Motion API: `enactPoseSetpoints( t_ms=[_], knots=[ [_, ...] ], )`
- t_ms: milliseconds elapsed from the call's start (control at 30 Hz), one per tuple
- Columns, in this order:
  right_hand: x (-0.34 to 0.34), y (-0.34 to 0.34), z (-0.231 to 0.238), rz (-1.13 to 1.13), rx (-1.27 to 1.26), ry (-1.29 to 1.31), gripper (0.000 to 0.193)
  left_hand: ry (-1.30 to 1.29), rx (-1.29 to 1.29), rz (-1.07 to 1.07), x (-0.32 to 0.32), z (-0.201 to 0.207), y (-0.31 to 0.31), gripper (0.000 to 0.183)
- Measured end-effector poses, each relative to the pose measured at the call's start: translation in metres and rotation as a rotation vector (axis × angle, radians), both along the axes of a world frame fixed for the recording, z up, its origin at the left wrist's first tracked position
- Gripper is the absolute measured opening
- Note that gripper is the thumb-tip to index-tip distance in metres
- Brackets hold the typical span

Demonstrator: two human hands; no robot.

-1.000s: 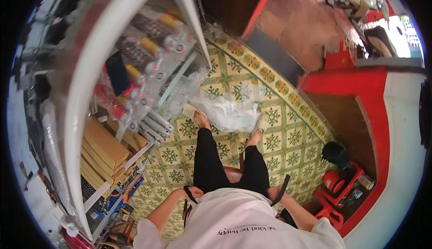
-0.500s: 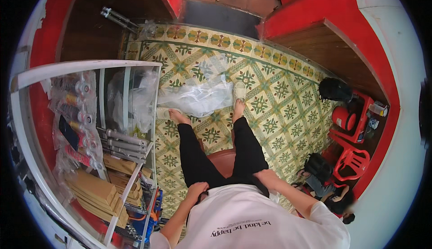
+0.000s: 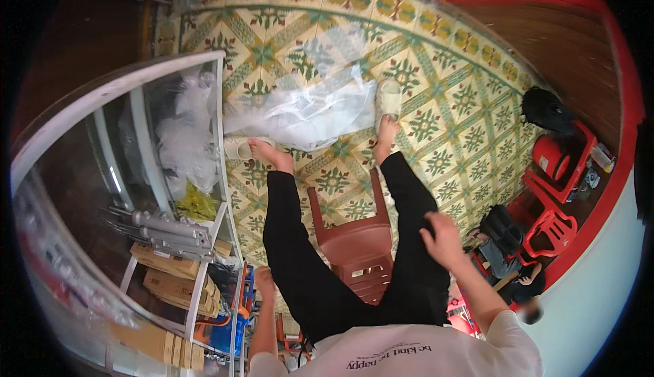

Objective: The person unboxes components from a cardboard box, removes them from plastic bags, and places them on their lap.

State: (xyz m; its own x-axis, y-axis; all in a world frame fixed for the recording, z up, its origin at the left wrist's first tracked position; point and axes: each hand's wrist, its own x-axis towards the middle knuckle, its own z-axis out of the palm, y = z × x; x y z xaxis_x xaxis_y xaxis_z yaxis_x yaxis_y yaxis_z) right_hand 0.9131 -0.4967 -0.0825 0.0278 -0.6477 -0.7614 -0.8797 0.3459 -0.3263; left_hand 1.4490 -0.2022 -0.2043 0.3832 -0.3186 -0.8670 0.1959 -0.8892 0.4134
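Note:
My right hand (image 3: 443, 239) hovers over my right thigh, empty, with its thumb and fingers spread apart. Lower on the other side, my left hand (image 3: 264, 283) hangs outside my left thigh, close to the glass case's edge; its fingers are too small and turned away to read. Between my legs, in black trousers (image 3: 289, 234), stands a brown-red plastic chair (image 3: 354, 241). A crumpled sheet of clear plastic (image 3: 320, 113) lies on the tiled floor between my slippered feet.
At the left stands a glass display case (image 3: 221, 104) with grey metal shock absorbers (image 3: 163, 230), cardboard boxes (image 3: 180, 288) and plastic bags (image 3: 187, 132). At the right are a red plastic chair (image 3: 550, 232), a black bag (image 3: 548, 110), a red helmet-like object (image 3: 550, 158) and a seated person (image 3: 524, 288).
Both my hands have left my hips: the right rose over the thigh and opened, the left dropped outward. My body has shifted, and more of the chair beneath me shows.

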Motion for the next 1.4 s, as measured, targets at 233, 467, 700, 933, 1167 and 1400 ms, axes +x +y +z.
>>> enactPoseSetpoints(
  t_ms=[233,467,700,933,1167,1400],
  knots=[
    [0.013,-0.016,-0.133,0.122,0.182,0.352,0.07,0.147,0.417,0.322,-0.061,-0.09,0.083,0.035],
    [0.032,-0.039,-0.154,0.217,0.108,0.496,0.059,0.164,0.376,0.317,-0.084,-0.147,0.091,0.035],
    [0.049,-0.031,-0.145,0.239,-0.258,0.364,0.044,0.148,0.187,0.308,-0.096,-0.199,0.091,0.036],
    [0.053,0.022,-0.157,0.197,-0.61,0.273,0.04,0.17,-0.128,0.221,-0.121,-0.247,0.084,0.036],
    [0.027,0.076,-0.139,0.103,-0.913,0.299,0.034,0.191,-0.404,0.137,-0.138,-0.187,0.093,0.037],
    [0.029,0.084,-0.139,0.047,-0.91,0.305,0.035,0.192,-0.506,0.221,-0.136,-0.155,0.162,0.037]
  ],
)
